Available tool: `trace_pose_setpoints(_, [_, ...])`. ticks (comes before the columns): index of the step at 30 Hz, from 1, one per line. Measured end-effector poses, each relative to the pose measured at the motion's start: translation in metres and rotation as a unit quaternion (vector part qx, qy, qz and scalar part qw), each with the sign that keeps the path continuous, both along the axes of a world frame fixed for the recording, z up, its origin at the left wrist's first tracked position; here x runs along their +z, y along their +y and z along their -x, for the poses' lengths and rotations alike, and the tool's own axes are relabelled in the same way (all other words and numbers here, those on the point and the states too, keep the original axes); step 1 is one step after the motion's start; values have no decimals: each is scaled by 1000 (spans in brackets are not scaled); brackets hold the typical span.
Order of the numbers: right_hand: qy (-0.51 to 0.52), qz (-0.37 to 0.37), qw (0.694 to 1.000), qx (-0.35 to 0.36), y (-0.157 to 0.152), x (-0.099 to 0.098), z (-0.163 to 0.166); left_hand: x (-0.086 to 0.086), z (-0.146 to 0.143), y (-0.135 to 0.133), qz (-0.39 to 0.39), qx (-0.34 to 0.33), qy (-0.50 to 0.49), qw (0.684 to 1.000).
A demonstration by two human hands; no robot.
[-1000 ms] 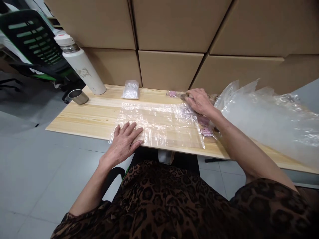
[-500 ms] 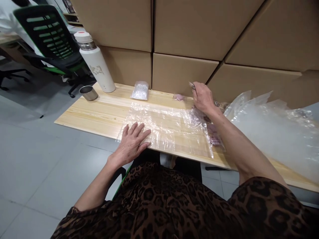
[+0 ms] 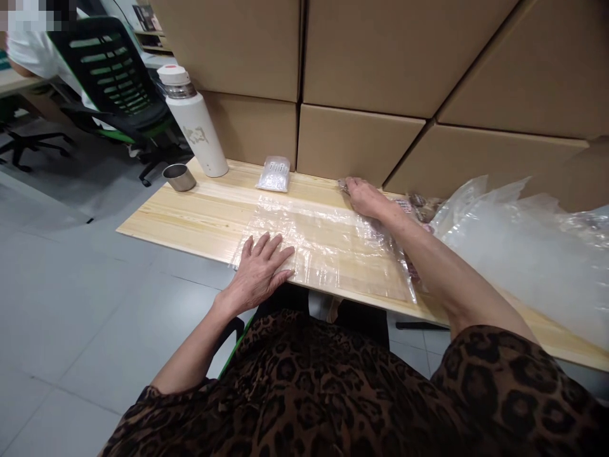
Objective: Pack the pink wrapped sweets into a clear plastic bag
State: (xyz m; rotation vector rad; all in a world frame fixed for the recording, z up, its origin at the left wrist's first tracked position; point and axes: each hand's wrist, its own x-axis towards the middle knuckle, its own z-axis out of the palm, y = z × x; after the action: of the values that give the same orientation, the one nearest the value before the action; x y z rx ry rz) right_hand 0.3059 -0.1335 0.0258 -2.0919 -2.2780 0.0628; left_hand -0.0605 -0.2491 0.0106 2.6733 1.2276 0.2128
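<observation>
A large clear plastic bag point(image 3: 323, 254) lies flat on the wooden table. My left hand point(image 3: 261, 266) rests on the bag's left part, fingers spread and palm down. Toward the back of the table, my right hand point(image 3: 367, 198) has its fingers closed over a small plastic packet point(image 3: 342, 185), mostly covered by the hand. Pinkish printed packets point(image 3: 403, 205) lie behind my right forearm, partly hidden by it.
Stacked cardboard boxes point(image 3: 361, 146) line the table's back edge. A white bottle point(image 3: 202, 136), a metal cup point(image 3: 179, 178) and a small clear packet point(image 3: 275, 174) stand at the left. Clear plastic bags point(image 3: 514, 254) are piled at the right. A person sits beyond a chair point(image 3: 107, 70).
My right hand has come down and left from above the table, onto the small pinkish packet lying there. My left hand stays on the bag. The view has shifted slightly.
</observation>
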Motion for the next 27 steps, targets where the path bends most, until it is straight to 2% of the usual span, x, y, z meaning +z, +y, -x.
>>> trace_pose_setpoints(7, [-11, 10, 999, -31, -3, 14, 0, 8, -4, -3, 17, 1, 30, 999])
trace_pose_setpoints(14, [-1, -3, 998, -60, 3, 12, 11, 4, -3, -2, 19, 1, 9, 1000])
trace_pose_setpoints(17, [63, -43, 995, -70, -1, 19, 5, 4, -1, -4, 6, 1, -42, 999])
trace_pose_setpoints(19, [126, -94, 984, -82, -10, 27, 0, 7, -3, -5, -17, -1, -123, 992])
trace_pose_setpoints(21, [241, -136, 959, -64, -28, 35, 1, 11, -11, -6, -25, -9, -240, 971])
trace_pose_setpoints(22, [316, -141, 937, -40, -40, 38, 4, 14, -19, -6, -14, -11, -306, 952])
trace_pose_setpoints(23, [408, -136, 903, -9, -55, 40, 10, 16, -28, -7, 9, -12, -373, 928])
trace_pose_setpoints(25, [559, -97, 822, 45, -90, 41, 28, 21, -53, -8, 86, -9, -494, 865])
trace_pose_setpoints(27, [622, -60, 779, 63, -126, 40, 50, 23, -81, -11, 173, -7, -576, 799])
